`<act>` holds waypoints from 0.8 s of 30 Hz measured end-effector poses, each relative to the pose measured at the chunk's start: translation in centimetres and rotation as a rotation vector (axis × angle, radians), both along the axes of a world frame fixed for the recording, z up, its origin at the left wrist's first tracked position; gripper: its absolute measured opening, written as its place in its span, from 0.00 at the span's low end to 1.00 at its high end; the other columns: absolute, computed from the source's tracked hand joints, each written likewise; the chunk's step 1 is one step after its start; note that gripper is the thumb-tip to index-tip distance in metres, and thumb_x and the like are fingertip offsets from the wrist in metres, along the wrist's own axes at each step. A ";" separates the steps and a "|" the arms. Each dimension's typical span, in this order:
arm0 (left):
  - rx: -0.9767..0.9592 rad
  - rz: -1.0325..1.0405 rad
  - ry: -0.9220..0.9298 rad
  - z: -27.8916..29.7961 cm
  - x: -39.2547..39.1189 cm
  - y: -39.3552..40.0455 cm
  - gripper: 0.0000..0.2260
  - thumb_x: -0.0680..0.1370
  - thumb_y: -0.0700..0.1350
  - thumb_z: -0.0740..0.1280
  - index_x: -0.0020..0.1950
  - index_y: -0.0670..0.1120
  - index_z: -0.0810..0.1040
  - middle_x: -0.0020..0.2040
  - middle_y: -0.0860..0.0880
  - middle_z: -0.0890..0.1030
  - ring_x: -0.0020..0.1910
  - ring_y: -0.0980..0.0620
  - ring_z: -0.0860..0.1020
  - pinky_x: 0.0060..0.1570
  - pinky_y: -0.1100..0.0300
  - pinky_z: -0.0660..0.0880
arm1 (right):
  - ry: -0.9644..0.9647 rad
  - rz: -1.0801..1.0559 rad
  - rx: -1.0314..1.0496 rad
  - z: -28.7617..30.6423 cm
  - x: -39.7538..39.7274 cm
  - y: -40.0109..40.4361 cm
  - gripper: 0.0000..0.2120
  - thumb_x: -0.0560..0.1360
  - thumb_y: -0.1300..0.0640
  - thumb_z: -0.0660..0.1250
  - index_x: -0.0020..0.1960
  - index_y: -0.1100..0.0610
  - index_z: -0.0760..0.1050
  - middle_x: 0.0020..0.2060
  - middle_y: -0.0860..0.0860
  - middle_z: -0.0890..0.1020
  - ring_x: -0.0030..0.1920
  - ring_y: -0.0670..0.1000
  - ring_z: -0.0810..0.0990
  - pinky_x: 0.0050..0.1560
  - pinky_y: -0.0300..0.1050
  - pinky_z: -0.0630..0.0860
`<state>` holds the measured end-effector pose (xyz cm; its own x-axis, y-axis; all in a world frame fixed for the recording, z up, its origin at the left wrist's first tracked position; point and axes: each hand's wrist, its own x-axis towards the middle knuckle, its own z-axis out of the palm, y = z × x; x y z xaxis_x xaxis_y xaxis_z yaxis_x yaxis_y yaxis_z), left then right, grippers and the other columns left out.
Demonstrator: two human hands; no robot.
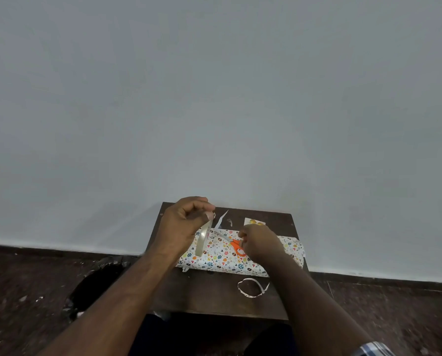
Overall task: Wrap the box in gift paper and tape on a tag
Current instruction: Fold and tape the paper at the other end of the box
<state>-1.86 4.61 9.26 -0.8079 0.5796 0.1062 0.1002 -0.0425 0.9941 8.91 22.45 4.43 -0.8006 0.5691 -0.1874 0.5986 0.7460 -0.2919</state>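
**Pinched tape on the left, scissors under the right**

Pinching a strip of clear tape (202,238) between thumb and curled fingers, my left hand (184,222) hangs above the left end of the wrapped box (214,260); that grip is clenched on the tape, which dangles down in front of the paper and hides a sliver of it. From my seat I see the left forearm crossing the near left corner of the bench (209,296), covering the box's left edge.

Moving right, the box lies lengthwise across the middle of the dark wooden bench, dressed in white gift paper printed with coloured eggs and hearts. Orange-handled scissors (234,244) rest on top of it, blades pointing left and away from me. My right hand (259,242) sits over the scissor handles with fingers curled at the loops; the hand hides the fingertips, so I cannot tell whether this grip is actually grasping them or only touching.

Behind the box, near the far edge, lie a thin white paper offcut (222,219) and a small card with yellow dots (254,222). In front of the box, on the near right part of the bench, a curled loop of paper trimming (252,287) lies by my right forearm. A dark floor and a pale wall surround the bench.
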 end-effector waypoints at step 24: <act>-0.011 -0.121 -0.130 0.6 0.4 -0.4 0.18 0.79 0.33 0.70 0.59 0.57 0.82 0.58 0.51 0.84 0.44 0.40 0.87 0.54 0.37 0.82 | 0.010 -0.047 -0.376 1.2 0.1 0.8 0.25 0.72 0.67 0.75 0.68 0.56 0.76 0.51 0.51 0.82 0.47 0.50 0.82 0.47 0.44 0.82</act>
<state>-1.50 4.21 9.88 -0.7388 0.6739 -0.0014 -0.0344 -0.0356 0.9988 8.97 23.29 5.59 -0.7781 0.4985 -0.3822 0.6253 0.5573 -0.5463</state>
